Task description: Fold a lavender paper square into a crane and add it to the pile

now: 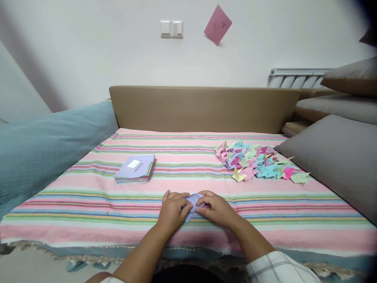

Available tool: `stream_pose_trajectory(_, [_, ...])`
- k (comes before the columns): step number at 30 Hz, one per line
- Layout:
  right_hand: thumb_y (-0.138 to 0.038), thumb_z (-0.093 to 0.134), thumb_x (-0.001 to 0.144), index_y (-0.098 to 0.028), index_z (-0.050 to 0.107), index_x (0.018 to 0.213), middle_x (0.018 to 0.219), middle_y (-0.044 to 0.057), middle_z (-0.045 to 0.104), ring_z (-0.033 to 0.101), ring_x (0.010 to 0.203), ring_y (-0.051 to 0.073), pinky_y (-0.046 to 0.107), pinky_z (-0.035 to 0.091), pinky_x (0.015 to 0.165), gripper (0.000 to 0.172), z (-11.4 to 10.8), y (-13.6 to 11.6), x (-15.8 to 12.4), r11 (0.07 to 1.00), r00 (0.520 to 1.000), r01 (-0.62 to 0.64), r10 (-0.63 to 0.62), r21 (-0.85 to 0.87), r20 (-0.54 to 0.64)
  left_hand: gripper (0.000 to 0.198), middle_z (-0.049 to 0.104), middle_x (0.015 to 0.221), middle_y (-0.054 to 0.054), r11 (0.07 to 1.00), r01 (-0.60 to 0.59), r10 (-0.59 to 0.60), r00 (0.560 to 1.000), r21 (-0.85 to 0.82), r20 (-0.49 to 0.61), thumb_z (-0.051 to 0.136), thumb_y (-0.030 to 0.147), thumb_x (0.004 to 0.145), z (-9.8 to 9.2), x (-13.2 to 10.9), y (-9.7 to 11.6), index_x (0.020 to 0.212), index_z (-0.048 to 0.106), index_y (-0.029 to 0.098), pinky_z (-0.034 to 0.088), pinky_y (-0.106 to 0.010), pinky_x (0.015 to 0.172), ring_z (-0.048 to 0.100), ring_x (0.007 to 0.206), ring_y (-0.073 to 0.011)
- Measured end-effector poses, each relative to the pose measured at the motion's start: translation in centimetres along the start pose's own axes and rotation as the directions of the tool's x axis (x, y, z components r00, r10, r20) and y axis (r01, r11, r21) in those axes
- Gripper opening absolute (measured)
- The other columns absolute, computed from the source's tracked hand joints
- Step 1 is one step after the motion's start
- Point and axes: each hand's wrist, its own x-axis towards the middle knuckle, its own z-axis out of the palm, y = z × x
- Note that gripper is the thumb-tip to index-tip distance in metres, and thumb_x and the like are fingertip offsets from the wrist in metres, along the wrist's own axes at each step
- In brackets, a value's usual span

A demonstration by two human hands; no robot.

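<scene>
Between my hands, low over the striped cloth, is a partly folded sheet of lavender origami paper [194, 199]. My left hand [174, 208] pinches its left side between thumb and fingers. From the right, my right hand [214, 207] grips the other side, its thumb and fingertips on the paper. One pointed corner hangs down toward me between the thumbs. The fingers cover part of the folds.
A stack of coloured paper [135, 169] with a small white block [134, 165] on top lies to the left. Many folded paper cranes [250, 161] are heaped at the right. Grey cushions [332, 153] border the right side; a brown backrest [200, 110] stands behind.
</scene>
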Motion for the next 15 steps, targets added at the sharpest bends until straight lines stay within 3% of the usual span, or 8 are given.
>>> stream_pose_trajectory(3, [-0.029,0.058,0.081,-0.022,0.069,0.081,0.105,0.006,0.062,0.057,0.097,0.018,0.032,0.043,0.087,0.013,0.3,-0.1,0.2,0.997,0.999,0.02,-0.023,-0.078,-0.035,0.014,0.067,0.111,-0.002,1.0,0.011,-0.011,1.0,-0.006,0.013,0.059,0.034,0.081,-0.1,0.0,-0.4,0.076,0.069,0.027,0.028,-0.049,0.101,0.058,0.103,-0.0225])
stream_pose_trajectory(15, [-0.026,0.058,0.08,-0.019,0.064,0.071,0.087,0.003,0.062,0.057,0.079,0.015,0.026,0.041,0.072,0.013,1.4,-0.1,0.6,0.989,0.993,-0.047,0.031,-0.138,-0.118,0.019,0.071,0.096,-0.003,0.99,0.136,-0.133,0.988,-0.035,0.073,0.069,0.034,0.071,-1.0,0.2,-1.3,0.057,0.064,0.022,0.039,-0.037,0.089,0.06,0.103,-0.0233])
